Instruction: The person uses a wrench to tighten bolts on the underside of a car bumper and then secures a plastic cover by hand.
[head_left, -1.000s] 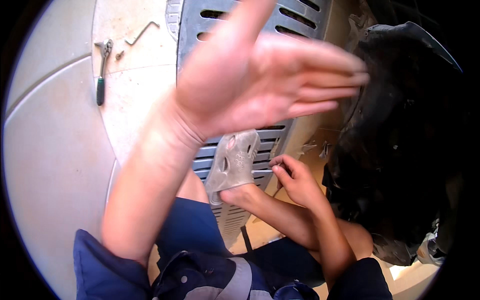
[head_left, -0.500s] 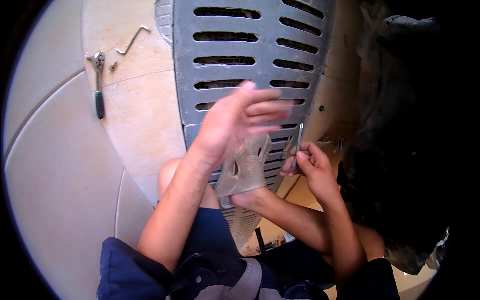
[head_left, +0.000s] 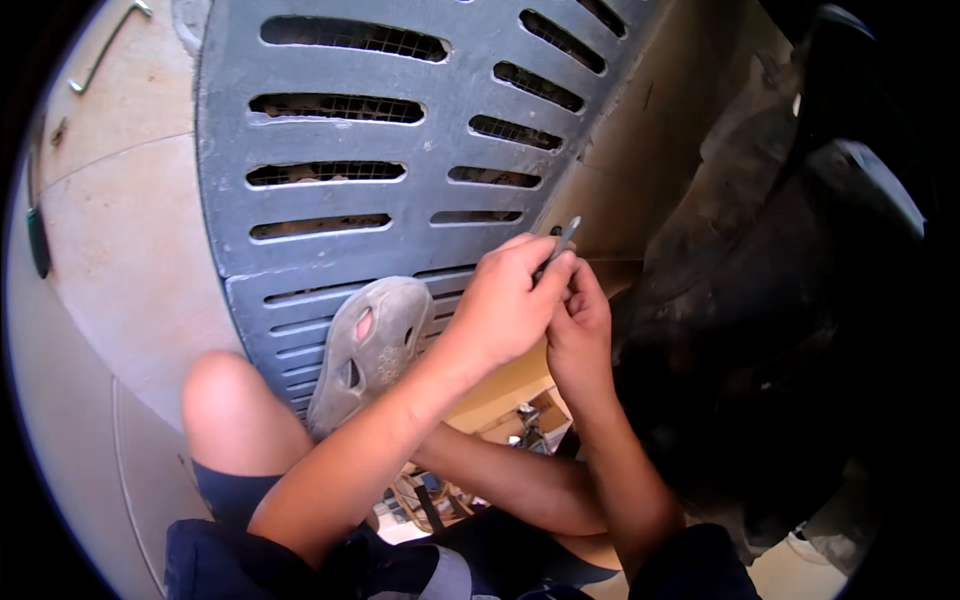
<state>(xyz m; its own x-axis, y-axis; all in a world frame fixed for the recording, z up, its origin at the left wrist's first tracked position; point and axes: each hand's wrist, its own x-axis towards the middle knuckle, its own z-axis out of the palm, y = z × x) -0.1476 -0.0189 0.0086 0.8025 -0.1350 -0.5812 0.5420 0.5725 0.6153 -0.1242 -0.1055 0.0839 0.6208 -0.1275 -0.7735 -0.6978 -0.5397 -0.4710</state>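
My left hand (head_left: 515, 300) and my right hand (head_left: 585, 325) meet in front of the grey slotted metal grate (head_left: 350, 70), both closed on a slim metal shaft (head_left: 565, 232) with a narrow tip pointing up and away from me. The rest of the shaft is hidden by my fingers. Below and left of my hands, my foot in a grey perforated rubber clog (head_left: 365, 350) rests on the grate.
At the far left lie a bent hex key (head_left: 105, 50), a ratchet with green handle (head_left: 38, 240) and a small metal piece (head_left: 58, 132). A large dark, unclear mass (head_left: 740, 330) fills the right. Assorted small items (head_left: 530, 420) show below, beyond my legs.
My left hand, earlier raised open, has come down and closed on the shaft with my right hand. The view has shifted, so the grate and tools sit further left.
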